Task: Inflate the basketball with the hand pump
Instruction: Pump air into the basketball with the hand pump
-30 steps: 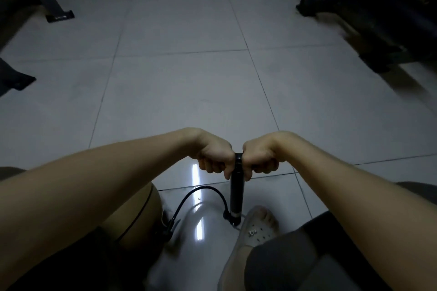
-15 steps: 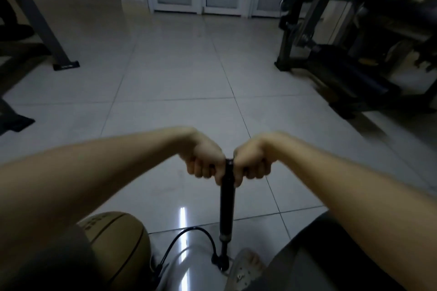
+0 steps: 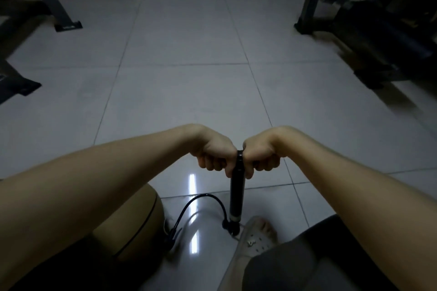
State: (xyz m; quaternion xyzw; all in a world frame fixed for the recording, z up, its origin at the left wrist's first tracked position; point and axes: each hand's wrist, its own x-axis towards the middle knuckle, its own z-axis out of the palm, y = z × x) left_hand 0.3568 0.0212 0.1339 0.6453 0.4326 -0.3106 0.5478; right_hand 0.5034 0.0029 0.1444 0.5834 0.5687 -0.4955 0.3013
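At six o'clock in the view, low between your forearms, the hand pump [image 3: 237, 194] stands upright on the tiled floor [image 3: 179, 82], its base pinned at about five o'clock by your foot in a pale clog [image 3: 256, 237]. From that base a black hose [image 3: 201, 198] arches over to seven o'clock, where its end meets the basketball [image 3: 139, 222], which sits on the floor and is partly hidden under your left forearm.

As for progress, the setup looks finished: the pump is planted and the hose reaches the ball, though the joint itself is too dark to confirm a needle in the valve. You appear to be in the pumping itself. How full the ball is cannot be read from here; only a tan curve with a dark seam shows. Judge that by feel, and expect more strokes, then removal of the needle.

Your left hand [image 3: 214, 156] and right hand [image 3: 261, 156] sit knuckles-up on either side of the pump's top, fingers curled tight and clamped on the crossbar handle, which is almost entirely hidden inside your fists. Both wrists are bent downward, forearms converging from eight and four o'clock. The handle sits close above the barrel, so you seem to be low in a stroke.

Dark gym frames stand well apart at ten and two o'clock.
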